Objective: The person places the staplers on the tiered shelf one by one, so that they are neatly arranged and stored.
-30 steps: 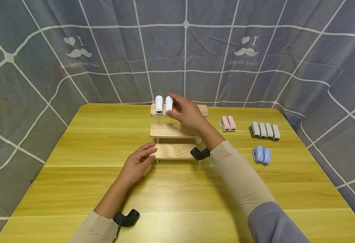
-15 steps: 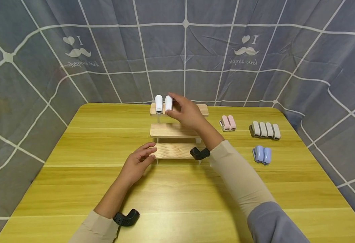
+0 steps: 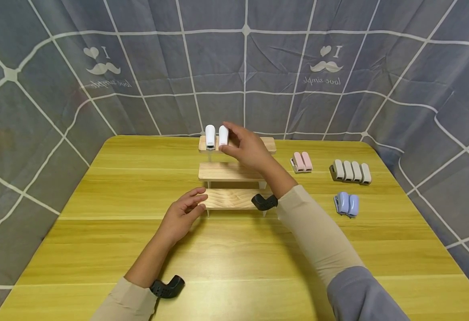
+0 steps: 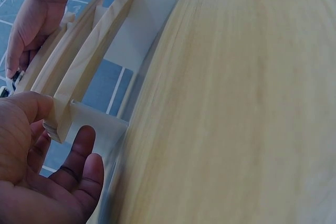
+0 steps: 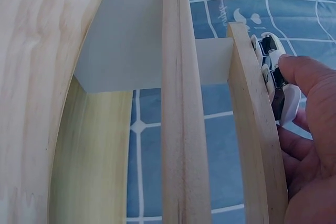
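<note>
While the right hand [image 3: 247,149] reaches to the far, top step of the wooden stand [image 3: 234,171], its fingers pinch the second white stapler [image 3: 224,135], thumb on the near side and fingertips on the far side. That stapler stands upright on the top step, touching or just beside the first white stapler [image 3: 210,137] to its left. The right wrist view shows a fingertip [image 5: 302,74] pressed on the stapler's body at the step's edge.

The left hand [image 3: 181,216] sits at the near-left corner of the stand's lowest step, fingers relaxed and loosely spread, thumb against the board's end [image 4: 55,124]; it steadies the stand but doesn't curl round it.

Change vs. 1 s ago and 0.5 s ago: almost none. The right hand's grip, the stapler's spot and the left hand's pose all match. Judgement: the stapler is already seated on the step and the hand is prob. fine-tuning alignment w/ its neighbour, not yet letting go. So placing of this piece looks nearly done; release is what's left.

On the yellow table [image 3: 98,240], right of the stand and well apart from both hands: a pink pair [image 3: 302,162], a grey row of four [image 3: 351,172], and a blue pair [image 3: 347,204] nearer. Grey patterned cloth [image 3: 138,67] backs the scene.
</note>
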### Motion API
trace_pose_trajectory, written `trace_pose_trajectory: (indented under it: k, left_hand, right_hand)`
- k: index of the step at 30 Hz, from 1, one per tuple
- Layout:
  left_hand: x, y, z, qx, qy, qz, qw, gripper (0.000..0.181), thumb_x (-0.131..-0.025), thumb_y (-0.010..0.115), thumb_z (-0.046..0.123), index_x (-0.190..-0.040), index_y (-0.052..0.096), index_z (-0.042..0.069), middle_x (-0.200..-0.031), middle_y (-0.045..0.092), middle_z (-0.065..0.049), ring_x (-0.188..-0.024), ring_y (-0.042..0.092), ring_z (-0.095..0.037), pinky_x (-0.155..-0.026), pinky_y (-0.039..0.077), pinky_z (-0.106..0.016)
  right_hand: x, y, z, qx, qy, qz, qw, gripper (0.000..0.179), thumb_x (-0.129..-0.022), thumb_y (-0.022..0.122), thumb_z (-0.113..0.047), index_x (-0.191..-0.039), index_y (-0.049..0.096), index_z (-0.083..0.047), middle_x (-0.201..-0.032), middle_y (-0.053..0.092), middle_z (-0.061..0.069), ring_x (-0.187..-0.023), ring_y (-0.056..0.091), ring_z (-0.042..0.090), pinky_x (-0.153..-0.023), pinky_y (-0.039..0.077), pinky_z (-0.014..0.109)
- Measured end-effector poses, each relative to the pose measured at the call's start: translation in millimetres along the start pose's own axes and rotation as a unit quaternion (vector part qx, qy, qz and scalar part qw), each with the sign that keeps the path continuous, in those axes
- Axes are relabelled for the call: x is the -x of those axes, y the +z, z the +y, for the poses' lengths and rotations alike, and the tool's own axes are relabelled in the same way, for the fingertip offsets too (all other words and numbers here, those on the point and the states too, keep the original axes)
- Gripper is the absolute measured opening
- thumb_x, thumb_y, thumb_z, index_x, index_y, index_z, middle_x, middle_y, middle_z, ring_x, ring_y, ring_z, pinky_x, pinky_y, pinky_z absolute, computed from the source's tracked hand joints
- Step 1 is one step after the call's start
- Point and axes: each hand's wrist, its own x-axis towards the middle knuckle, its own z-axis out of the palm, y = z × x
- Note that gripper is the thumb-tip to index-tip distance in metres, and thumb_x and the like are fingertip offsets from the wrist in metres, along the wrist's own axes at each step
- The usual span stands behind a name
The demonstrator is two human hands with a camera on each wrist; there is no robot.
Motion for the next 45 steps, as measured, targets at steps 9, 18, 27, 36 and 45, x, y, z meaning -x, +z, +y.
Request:
trace_pose_trajectory:
  k: [9,18,27,36,45]
  left_hand:
    - [-1.0,0.5,0.7,0.002,0.002,0.002,1.0,0.032,-0.099,0.063,0.013,-0.129,0.065,0.001,-0.145,0.052,-0.004,-0.132,0.048,-0.023,-0.095,0.043,-0.02]
    - [-1.3,0.2,0.2,-0.006,-0.001,0.001,1.0,0.033,-0.1,0.062,0.013,-0.13,0.065,0.0,-0.146,0.051,-0.005,-0.133,0.047,-0.024,-0.096,0.043,-0.023]
    - [-1.7,-0.1,-2.2,-0.012,0.005,0.002,0.9999,0.033,-0.1,0.063,0.015,-0.13,0.065,0.001,-0.145,0.051,-0.003,-0.132,0.048,-0.024,-0.096,0.044,-0.024]
    - [0.5,-0.1,-3.0,-0.013,0.002,0.0,0.9999,0.033,-0.1,0.062,0.015,-0.13,0.065,0.001,-0.146,0.051,-0.002,-0.132,0.048,-0.024,-0.093,0.044,-0.022]
    - [0.1,-1.2,-0.8,-0.005,-0.009,-0.003,0.9999,0.033,-0.1,0.062,0.017,-0.131,0.065,0.004,-0.146,0.051,0.002,-0.133,0.047,-0.021,-0.094,0.043,-0.02]
  right_hand:
    - [0.5,-1,0,-0.033,-0.002,-0.001,0.9994,0.076,-0.09,0.076,-0.023,-0.153,0.037,-0.008,-0.142,0.054,0.009,-0.128,0.053,0.021,-0.105,0.04,0.03]
    - [-0.1,-4,3,-0.049,-0.018,-0.009,0.9986,0.076,-0.09,0.077,-0.022,-0.153,0.037,-0.006,-0.142,0.053,0.008,-0.126,0.053,0.02,-0.105,0.04,0.029]
    - [1.4,-14,8,-0.048,-0.014,-0.023,0.9985,0.071,-0.091,0.075,-0.023,-0.151,0.041,-0.009,-0.149,0.046,0.007,-0.127,0.051,0.022,-0.104,0.042,0.034]
    - [26.4,-33,17,-0.04,-0.023,-0.005,0.9989,0.066,-0.092,0.074,-0.027,-0.15,0.045,-0.018,-0.146,0.048,0.001,-0.128,0.049,0.019,-0.102,0.043,0.04]
    - [75.3,-59,28,-0.023,-0.046,0.048,0.9975,0.06,-0.092,0.073,-0.016,-0.146,0.049,-0.009,-0.144,0.05,0.01,-0.128,0.05,0.026,-0.101,0.042,0.046]
